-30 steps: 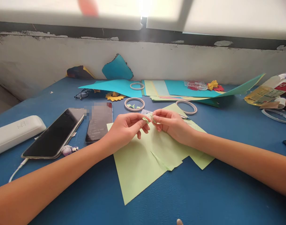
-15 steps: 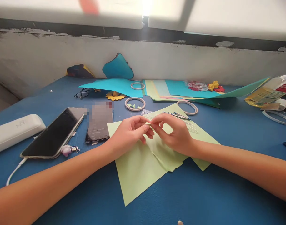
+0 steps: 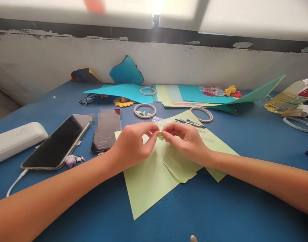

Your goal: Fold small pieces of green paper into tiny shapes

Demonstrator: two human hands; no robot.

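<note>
Between the fingertips of both hands is a small folded piece of light green paper (image 3: 160,135), mostly covered by the fingers. My left hand (image 3: 136,141) pinches it from the left, thumb against forefinger. From the other side my right hand (image 3: 187,139) pinches it the same way. Below the hands lie overlapping light green paper sheets (image 3: 150,190), one with a lifted edge. Just beyond the right hand, a clear ruler (image 3: 206,137) and a pair of pens or similar slim tools (image 3: 190,123) rest on the paper.
Tape rolls (image 3: 145,111) lie beyond the hands, one ringing small green folded pieces. Two phones (image 3: 56,143) and a white power bank (image 3: 19,143) are at left. Blue paper sheets (image 3: 121,92), a yellow paper flower (image 3: 123,102) and glasses (image 3: 87,98) sit further back. A bottle (image 3: 290,97) lies at right.
My left hand has turned so its back faces up more, its lower fingers now curled out of sight. The small green piece shows more between the fingertips.
</note>
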